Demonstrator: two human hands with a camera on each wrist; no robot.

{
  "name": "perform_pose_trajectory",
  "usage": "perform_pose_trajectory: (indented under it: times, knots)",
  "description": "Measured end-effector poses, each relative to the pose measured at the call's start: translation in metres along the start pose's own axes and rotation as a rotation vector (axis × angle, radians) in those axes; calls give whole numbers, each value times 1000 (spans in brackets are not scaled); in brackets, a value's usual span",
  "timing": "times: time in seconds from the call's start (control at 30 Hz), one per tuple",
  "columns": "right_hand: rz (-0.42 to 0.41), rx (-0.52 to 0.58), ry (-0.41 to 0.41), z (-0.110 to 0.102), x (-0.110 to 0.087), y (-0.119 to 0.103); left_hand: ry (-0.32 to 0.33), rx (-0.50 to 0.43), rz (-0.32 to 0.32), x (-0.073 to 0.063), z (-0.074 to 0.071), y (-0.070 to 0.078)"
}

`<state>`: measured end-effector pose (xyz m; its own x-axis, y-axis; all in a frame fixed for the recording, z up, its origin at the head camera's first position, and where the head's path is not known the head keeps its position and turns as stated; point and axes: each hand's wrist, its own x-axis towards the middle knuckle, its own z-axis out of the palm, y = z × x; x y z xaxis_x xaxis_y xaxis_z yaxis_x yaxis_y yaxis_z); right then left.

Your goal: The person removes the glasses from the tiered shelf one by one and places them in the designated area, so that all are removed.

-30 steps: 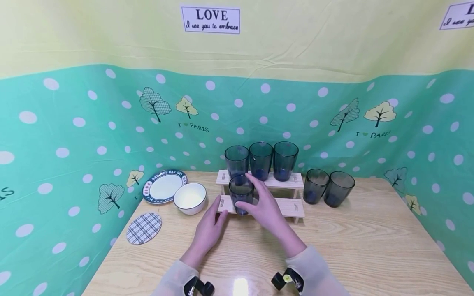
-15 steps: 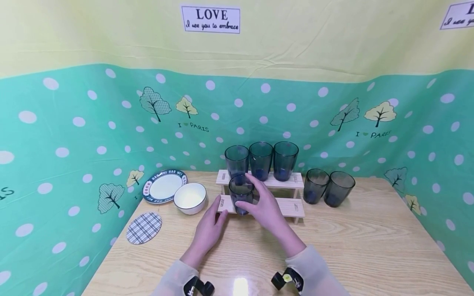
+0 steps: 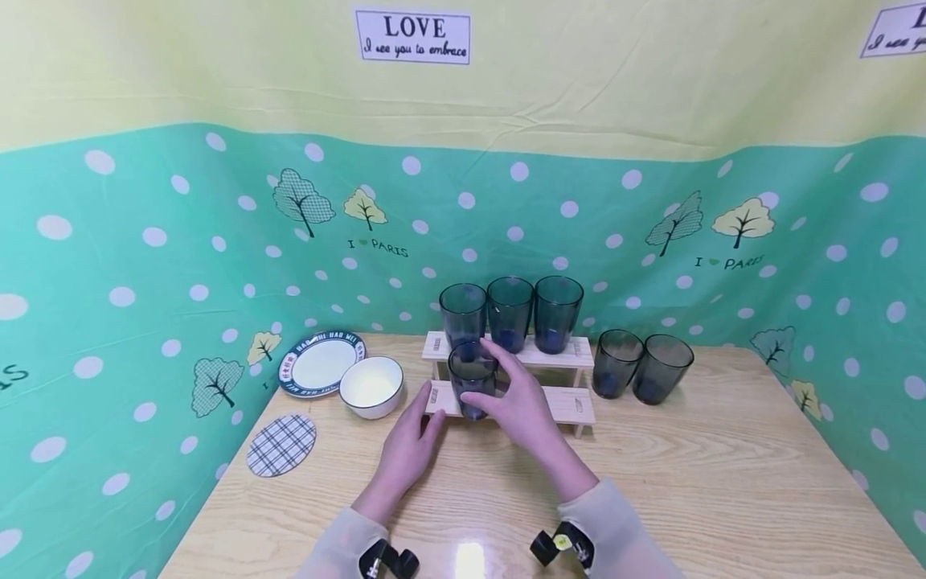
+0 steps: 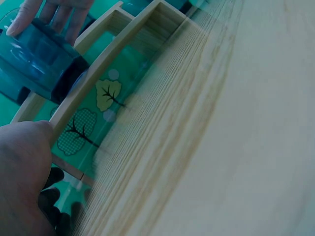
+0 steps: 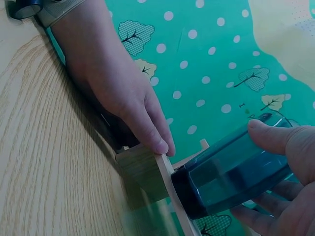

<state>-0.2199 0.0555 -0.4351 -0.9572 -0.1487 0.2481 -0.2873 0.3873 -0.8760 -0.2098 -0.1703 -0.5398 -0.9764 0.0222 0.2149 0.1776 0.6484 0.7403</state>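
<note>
My right hand [image 3: 522, 410] holds a dark tinted drinking glass [image 3: 469, 371] by its sides, thumb in front and fingers round the back. The glass stands upright at the left part of the lower step of a two-tier wooden stand [image 3: 557, 404]; its base meets the board in the right wrist view. My left hand [image 3: 407, 452] grips the left end of that lower step, thumb at the front edge [image 5: 118, 93]. Behind, a left glass [image 3: 461, 312], a middle glass [image 3: 510, 310] and a right glass [image 3: 558, 310] stand in a row on the upper step.
Right of the stand, two more tinted glasses [image 3: 617, 366] [image 3: 661, 371] stand close together on the wooden table [image 3: 723, 482]. To the left are a white bowl [image 3: 370, 390], a blue-rimmed plate [image 3: 318, 366] and a checked round mat [image 3: 282, 446]. A dotted cloth [image 3: 506, 209] hangs behind.
</note>
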Motion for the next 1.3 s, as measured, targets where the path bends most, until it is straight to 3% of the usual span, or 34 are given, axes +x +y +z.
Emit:
perform_pose_trajectory:
  times: [0.63, 0.93, 1.3]
  knots:
    - [85, 47, 16, -29, -12, -2, -6, -19, -21, 1, 1, 0]
    - [133, 40, 9, -62, -22, -2, -5, -20, -16, 0, 2, -3]
    - [176, -48, 29, -111, -38, -3, -7, -31, -11, 0, 0, -2]
